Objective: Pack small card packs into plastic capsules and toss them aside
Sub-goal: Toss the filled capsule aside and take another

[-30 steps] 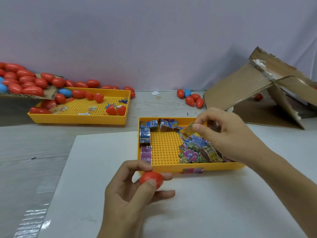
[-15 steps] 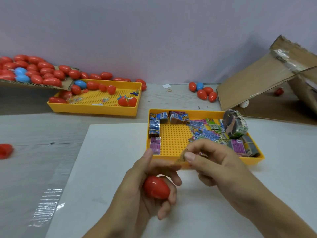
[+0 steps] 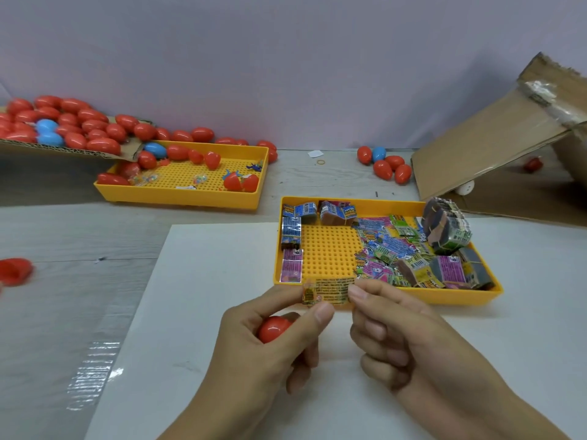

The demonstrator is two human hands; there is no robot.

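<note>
Fingers of both hands meet on one small card pack (image 3: 330, 289), stretched between them just in front of the near tray (image 3: 460, 296). On the left hand (image 3: 270, 354), thumb and forefinger pinch the pack's left end, while the other fingers curl around a red capsule (image 3: 273, 328) held against the palm. On the right hand (image 3: 409, 344), thumb and forefinger pinch the pack's right end; its other fingers are curled in under the hand. Both hands hover over a white sheet (image 3: 197, 312) on the table (image 3: 63, 242).

More card packs (image 3: 397, 252) lie loose in the right half of the near tray, with a few lined along its left and back walls and a banded bundle (image 3: 446, 230) at the far right corner. A second yellow tray (image 3: 178, 198) sits farther back on the left, holding red capsule halves. Behind it, red and blue capsules (image 3: 73, 128) are heaped on a cardboard flap. A small cluster of capsules (image 3: 386, 163) lies beside a cardboard box (image 3: 495, 138) on the right. One blurred red piece (image 3: 14, 271) lies at the left edge.
</note>
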